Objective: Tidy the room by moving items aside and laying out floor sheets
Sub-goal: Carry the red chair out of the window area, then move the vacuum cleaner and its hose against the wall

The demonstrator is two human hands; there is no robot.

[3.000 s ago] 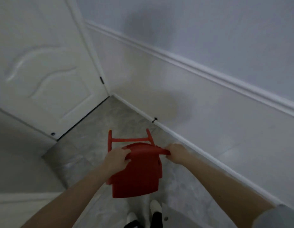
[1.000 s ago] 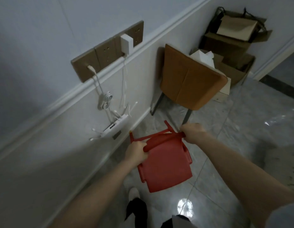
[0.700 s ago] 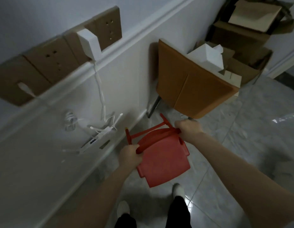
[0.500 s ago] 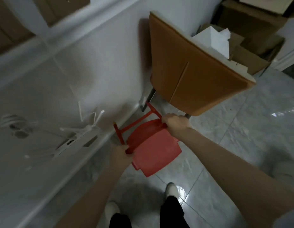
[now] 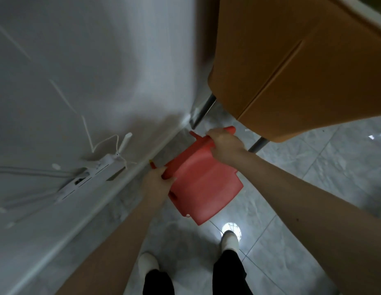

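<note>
beside the wall, fingers of left hand [image 5: 157,180] and right hand [image 5: 224,145] curl round the red chair [image 5: 203,184]

1. Left hand [image 5: 156,182] and right hand [image 5: 224,145] each gripped the top edge of a small red chair [image 5: 203,185], held low beside the wall [image 5: 100,60].
2. An orange chair [image 5: 291,60] stood just beyond it.
3. A white router [image 5: 89,177] with cables hung on the wall.
4. The floor [image 5: 313,167] was grey marble tile.
</note>
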